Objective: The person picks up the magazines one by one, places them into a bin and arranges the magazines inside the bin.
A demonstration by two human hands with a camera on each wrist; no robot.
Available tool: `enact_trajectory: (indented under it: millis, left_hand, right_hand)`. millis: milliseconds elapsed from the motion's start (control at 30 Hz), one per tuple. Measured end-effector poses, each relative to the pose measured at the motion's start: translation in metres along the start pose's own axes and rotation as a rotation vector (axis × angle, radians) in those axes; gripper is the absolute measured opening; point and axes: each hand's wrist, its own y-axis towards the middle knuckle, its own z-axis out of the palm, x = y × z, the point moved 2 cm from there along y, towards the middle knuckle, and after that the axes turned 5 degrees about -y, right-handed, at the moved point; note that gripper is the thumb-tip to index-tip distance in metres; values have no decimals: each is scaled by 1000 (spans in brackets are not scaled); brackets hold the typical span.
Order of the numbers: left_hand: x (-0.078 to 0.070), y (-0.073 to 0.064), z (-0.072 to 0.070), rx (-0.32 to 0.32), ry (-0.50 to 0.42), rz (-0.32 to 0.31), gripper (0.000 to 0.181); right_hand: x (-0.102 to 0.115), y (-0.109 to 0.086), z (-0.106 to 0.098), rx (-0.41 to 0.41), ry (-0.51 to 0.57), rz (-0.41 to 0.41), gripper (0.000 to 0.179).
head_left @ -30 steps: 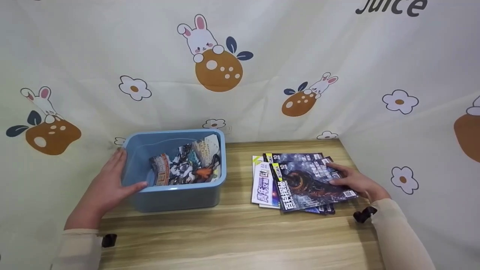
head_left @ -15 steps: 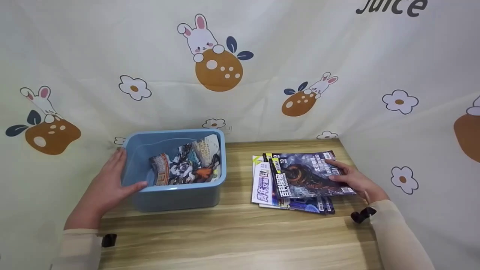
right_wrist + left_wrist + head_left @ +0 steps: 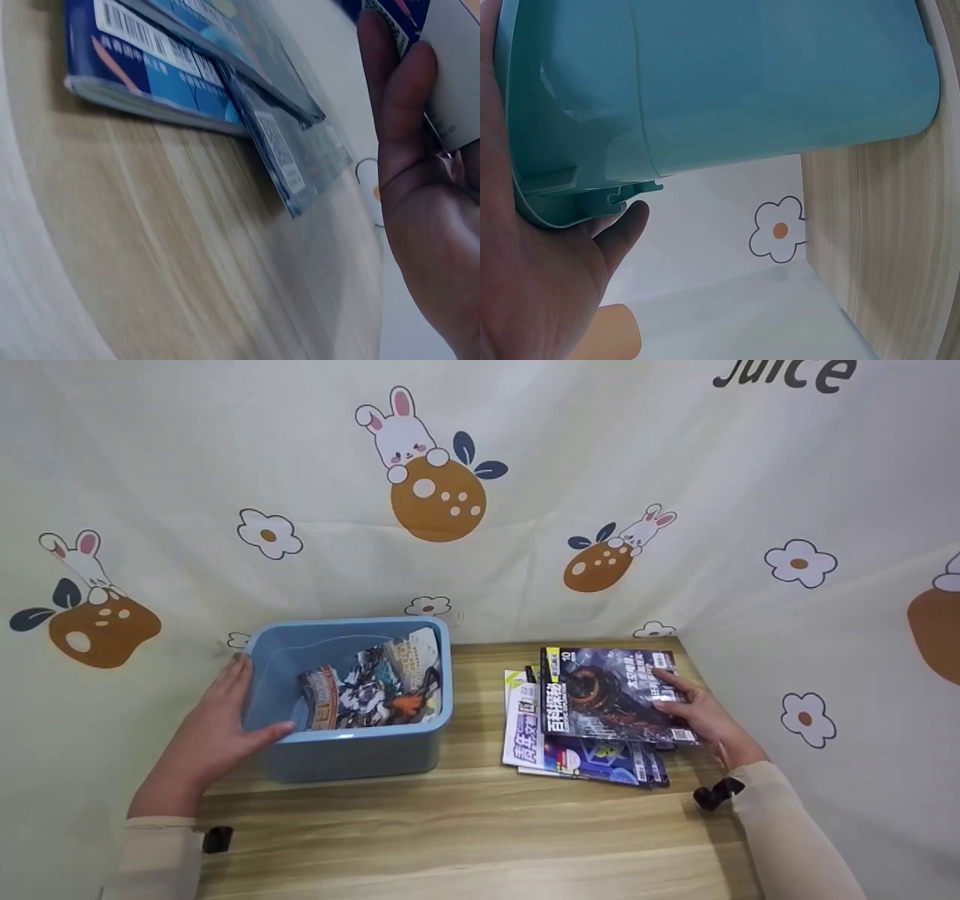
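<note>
A blue plastic storage bin [image 3: 352,759] stands at the left of the table. My left hand [image 3: 204,739] holds its left front corner, thumb over the front rim; in the left wrist view, fingers [image 3: 626,232] reach beneath the rim. Inside the bin leans a magazine [image 3: 371,694] with a colourful cover. On the right, my right hand [image 3: 712,727] grips a dark magazine [image 3: 600,697] by its right edge, thumb on the cover. This magazine is above a loose stack of magazines [image 3: 529,727] and hides part of it. The right wrist view shows the held magazine [image 3: 459,75] apart from the stack.
A wood-grain table [image 3: 480,832] carries everything. Pale curtain-like cloth [image 3: 525,555] printed with rabbits and flowers hangs behind the table and along both sides. Between bin and stack lies a strip of bare tabletop [image 3: 476,705].
My right hand has lifted the dark magazine off the stack and shifted it away from me and slightly left, uncovering a blue cover beneath. The left hand and bin have stayed put.
</note>
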Motion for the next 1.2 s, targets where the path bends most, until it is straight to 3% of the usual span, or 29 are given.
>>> enact_trajectory:
  millis: [333, 700, 1200]
  left_hand:
    - [-1, 0, 1, 11, 5, -17, 130]
    - [-2, 0, 0, 4, 5, -4, 130]
    - [2, 0, 1, -2, 0, -1, 130]
  right_hand:
    - [14, -2, 10, -18, 60, 39, 76]
    - [32, -4, 33, -12, 133, 10, 75]
    - [66, -9, 62, -22, 88, -36, 70]
